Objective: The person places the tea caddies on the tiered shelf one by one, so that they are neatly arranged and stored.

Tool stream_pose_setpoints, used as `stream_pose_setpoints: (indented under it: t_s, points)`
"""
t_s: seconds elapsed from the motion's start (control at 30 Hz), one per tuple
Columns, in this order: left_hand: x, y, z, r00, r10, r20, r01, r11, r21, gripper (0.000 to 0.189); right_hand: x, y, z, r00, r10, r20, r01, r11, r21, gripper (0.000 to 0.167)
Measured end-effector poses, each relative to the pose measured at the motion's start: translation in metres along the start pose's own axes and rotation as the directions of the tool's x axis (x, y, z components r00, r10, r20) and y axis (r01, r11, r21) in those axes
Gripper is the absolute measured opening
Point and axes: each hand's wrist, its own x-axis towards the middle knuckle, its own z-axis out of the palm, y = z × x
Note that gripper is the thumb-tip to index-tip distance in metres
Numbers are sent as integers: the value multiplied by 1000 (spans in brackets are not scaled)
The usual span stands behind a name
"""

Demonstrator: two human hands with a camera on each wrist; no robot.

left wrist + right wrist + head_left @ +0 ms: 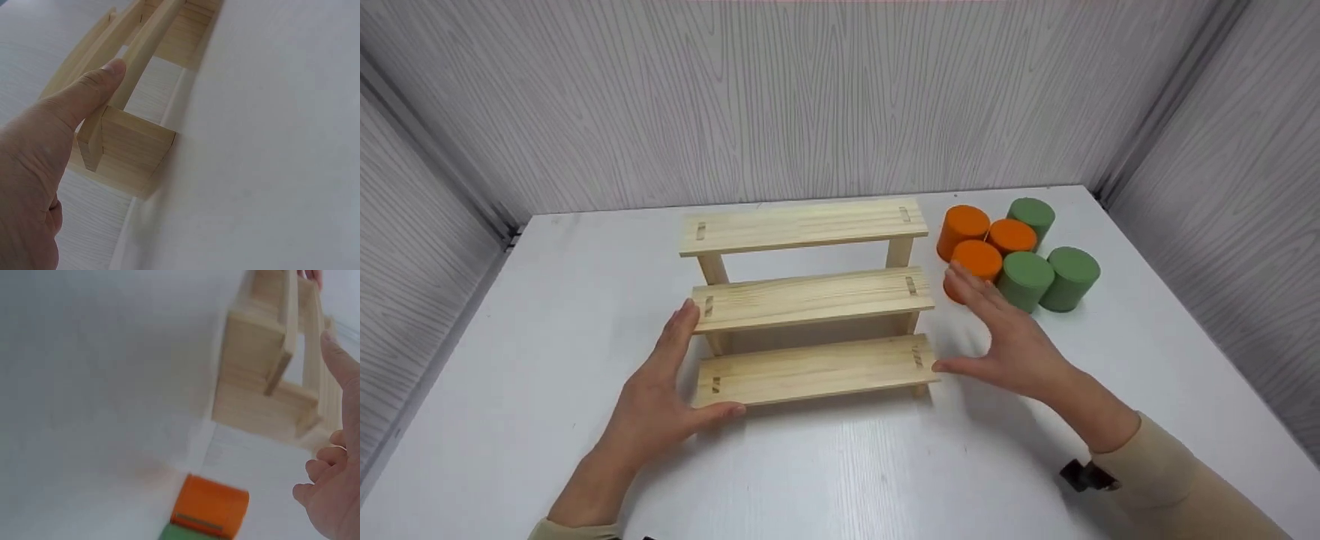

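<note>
A three-tier stepped wooden shelf (814,369) stands on the white table, its lowest step toward me. At its left end is my left hand (649,401), fingers stretched along the middle step's end and thumb across the front edge of the lowest step. The left wrist view shows that thumb lying on the pale wood (138,140). My right hand (1020,349) is spread at the opposite end, its thumb tip right at the lowest step's corner. Its raised fingers overlap an orange cylinder (976,259) in the head view. In the right wrist view, its fingers lie beside the shelf (253,354).
Right of the shelf, several orange and green cylinders cluster upright, among them a green cylinder (1069,277) at the outer side. Grey wood-grain panels (810,97) enclose the table (840,480) at the back and both sides. A small black object (1087,476) sits at the right sleeve.
</note>
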Motion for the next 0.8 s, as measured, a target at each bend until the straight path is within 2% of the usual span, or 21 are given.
stream_pose_setpoints:
  t_s: [0.17, 0.3, 0.5, 0.7, 0.8]
  points:
    - [-1, -1, 0, 1000, 16, -14, -16, 1000, -10, 141, -2, 22, -34, 991, 73, -113, -66, 996, 62, 112]
    - [-1, -1, 1, 1000, 19, -20, -19, 1000, 3, 139, -5, 44, -61, 971, 168, -171, -153, 983, 97, 102]
    - [-1, -1, 1, 1000, 17, -18, -16, 1000, 17, 138, -8, 83, -88, 929, 331, -165, -290, 929, 228, 95]
    - [-1, -1, 0, 1000, 6, -3, -6, 1000, 19, 140, -9, 126, -96, 910, 377, -172, -317, 900, 298, 90]
    - [-1, -2, -1, 1000, 3, -3, -3, 1000, 16, 140, -10, 140, -99, 901, 405, -152, -345, 885, 314, 90]
